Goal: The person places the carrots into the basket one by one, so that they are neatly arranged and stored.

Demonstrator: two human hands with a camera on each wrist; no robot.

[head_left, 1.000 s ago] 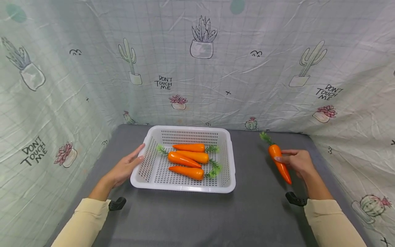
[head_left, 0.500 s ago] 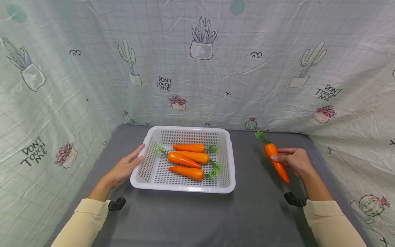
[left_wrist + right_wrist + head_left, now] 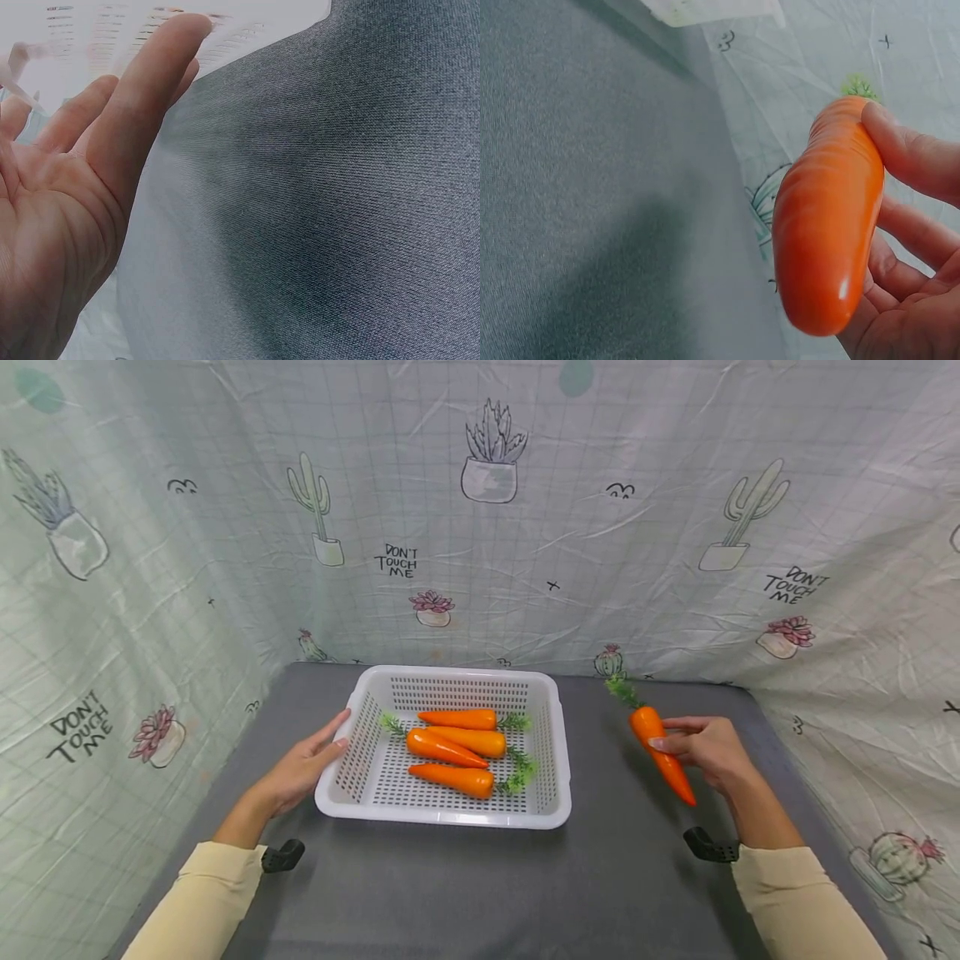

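Note:
On the grey table, a white perforated plastic basket (image 3: 442, 817) holds several orange carrots (image 3: 450, 744) with green leafy tops. My left hand (image 3: 298, 770) rests against the basket's left side, fingers extended. In the left wrist view, that hand (image 3: 67, 202) has its thumb up against the basket wall (image 3: 289, 19). Off to the basket's right, my right hand (image 3: 712, 750) pinches another carrot (image 3: 672, 772) between thumb and fingers, leafy end up and to the left, tip toward me. The right wrist view shows this carrot (image 3: 825, 232) above the table, casting a shadow.
A pale cloth with printed cacti (image 3: 491, 585) hangs behind the table and along both sides. The grey tabletop (image 3: 465, 893) stretches in front of the basket and between it and my right hand. Each wrist wears a small black camera mount (image 3: 283, 856).
My right hand has moved a little to the left with the carrot, closer to the basket. The left hand and the basket have stayed where they were.

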